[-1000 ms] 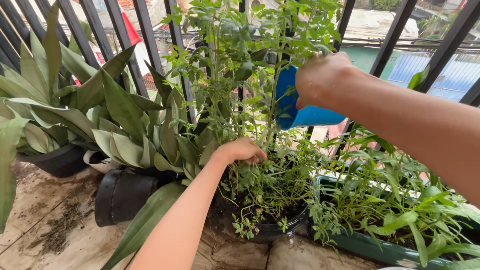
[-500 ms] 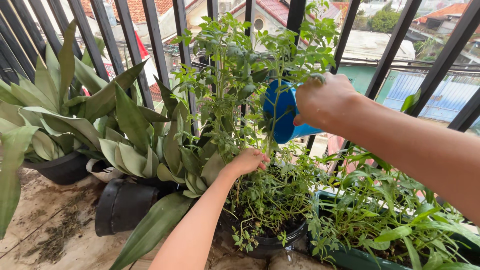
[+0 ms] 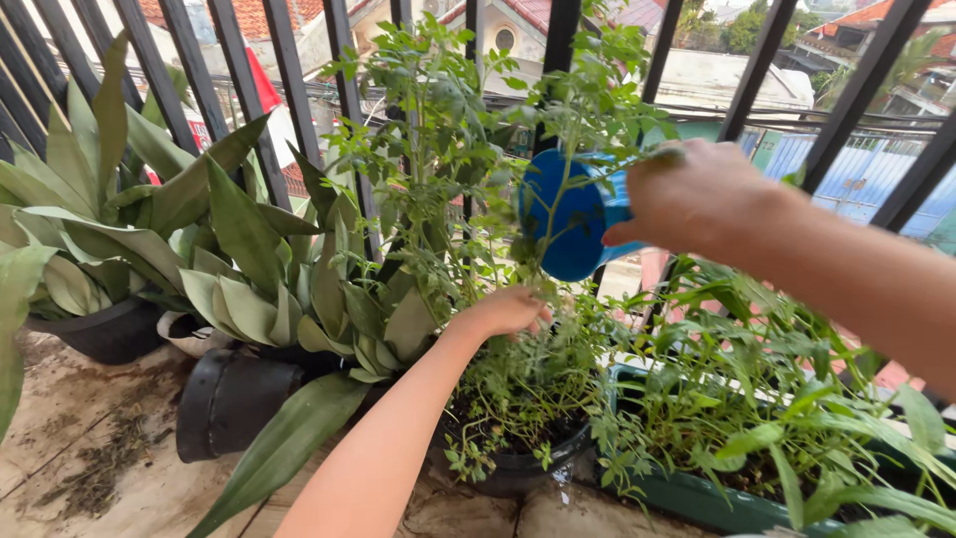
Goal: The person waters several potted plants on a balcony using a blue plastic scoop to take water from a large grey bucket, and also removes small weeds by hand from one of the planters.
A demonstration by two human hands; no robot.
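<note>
My right hand (image 3: 697,197) grips a blue plastic cup (image 3: 570,214), tipped on its side with its mouth facing left over a tall leafy plant (image 3: 468,149). My left hand (image 3: 508,311) reaches into the stems of that plant, fingers curled among the foliage just below the cup. The plant grows in a round black pot (image 3: 528,463) filled with dark soil and small-leaved greenery. I cannot make out any water leaving the cup.
A green rectangular planter (image 3: 697,496) with thin-leaved plants sits to the right. Broad grey-green leafed plants in black pots (image 3: 231,399) stand at the left. Black metal railing bars (image 3: 344,90) run behind all of it. The floor (image 3: 90,468) is wet, stained concrete.
My right hand has tipped the blue cup further, its mouth now turned more to the left. My left hand stays among the stems. The view has shifted slightly.
</note>
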